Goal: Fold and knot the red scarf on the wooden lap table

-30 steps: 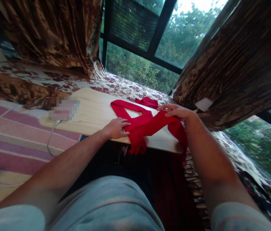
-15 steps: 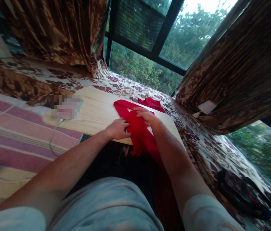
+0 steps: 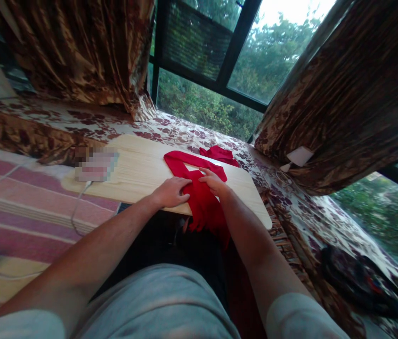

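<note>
A red scarf [image 3: 200,195] lies in folded bands across the wooden table [image 3: 138,160]. Its fringed end hangs over the near edge towards my lap. One band runs slanting along the far side, with a bare strip of tabletop between it and the near part. My left hand [image 3: 173,192] rests at the scarf's left edge, thumb and fingers apart. On the right side, my right hand [image 3: 215,182] touches the scarf from above with its fingers stretched out. Part of the cloth is hidden beneath the right hand and forearm.
A blurred-out flat device [image 3: 98,165] with a white cable sits at the table's left end. More red cloth [image 3: 220,154] lies beyond the far edge. A dark bag [image 3: 357,278] is at the right, and brown curtains [image 3: 96,52] flank the window.
My right hand has drawn slightly towards me, off the far band. That band now shows longer and flatter on the table. Less red cloth shows beside my right forearm.
</note>
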{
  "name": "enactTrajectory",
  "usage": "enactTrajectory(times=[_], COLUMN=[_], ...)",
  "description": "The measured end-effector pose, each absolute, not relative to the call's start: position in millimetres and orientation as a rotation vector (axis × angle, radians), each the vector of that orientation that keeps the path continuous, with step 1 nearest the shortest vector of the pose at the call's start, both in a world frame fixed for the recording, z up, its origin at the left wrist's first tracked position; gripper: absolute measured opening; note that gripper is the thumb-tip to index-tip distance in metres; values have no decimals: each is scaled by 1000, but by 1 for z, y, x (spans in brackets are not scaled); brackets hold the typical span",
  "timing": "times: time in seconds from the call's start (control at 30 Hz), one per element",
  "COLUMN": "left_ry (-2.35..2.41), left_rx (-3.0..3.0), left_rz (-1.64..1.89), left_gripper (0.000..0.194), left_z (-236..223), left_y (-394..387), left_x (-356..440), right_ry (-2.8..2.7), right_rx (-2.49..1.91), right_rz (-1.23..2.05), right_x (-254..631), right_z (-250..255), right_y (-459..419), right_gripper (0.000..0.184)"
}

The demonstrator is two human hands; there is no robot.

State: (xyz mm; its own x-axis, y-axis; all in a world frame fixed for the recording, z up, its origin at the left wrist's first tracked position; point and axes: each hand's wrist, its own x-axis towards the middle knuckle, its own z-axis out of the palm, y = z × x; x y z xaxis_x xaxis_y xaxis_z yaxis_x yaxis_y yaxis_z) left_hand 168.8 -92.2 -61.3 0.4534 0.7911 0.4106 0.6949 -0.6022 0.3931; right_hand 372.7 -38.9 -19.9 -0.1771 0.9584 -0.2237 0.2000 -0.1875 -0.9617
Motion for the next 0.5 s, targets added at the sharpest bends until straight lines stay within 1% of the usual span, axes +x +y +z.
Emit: enactTrajectory(times=[0.1, 0.27, 0.33, 0.43, 0.5], left_ry=[1359, 1436, 1473, 1523, 1540], left_rx=[2620, 2673, 2647, 2611, 2605], left_rz=[743, 607, 573, 540, 521], left_gripper=[64, 63, 64, 68, 70], left_z=[-61, -58, -57, -56, -56], left_y=[-95, -97, -96, -96, -95], left_x=[171, 176, 178, 181, 182], right_ry=[-1376, -1492, -1570, -1699, -1804], right_rx=[-1419, -1373, -1338, -1323, -1342], right_rz=[1349, 1348, 1349, 1272, 1131], right_x=[371, 371, 370, 370, 371], right_z=[-22, -22, -21, -19, -18], right_y=[-40, -45, -47, -49, -52], right_gripper=[67, 42, 36, 31, 36])
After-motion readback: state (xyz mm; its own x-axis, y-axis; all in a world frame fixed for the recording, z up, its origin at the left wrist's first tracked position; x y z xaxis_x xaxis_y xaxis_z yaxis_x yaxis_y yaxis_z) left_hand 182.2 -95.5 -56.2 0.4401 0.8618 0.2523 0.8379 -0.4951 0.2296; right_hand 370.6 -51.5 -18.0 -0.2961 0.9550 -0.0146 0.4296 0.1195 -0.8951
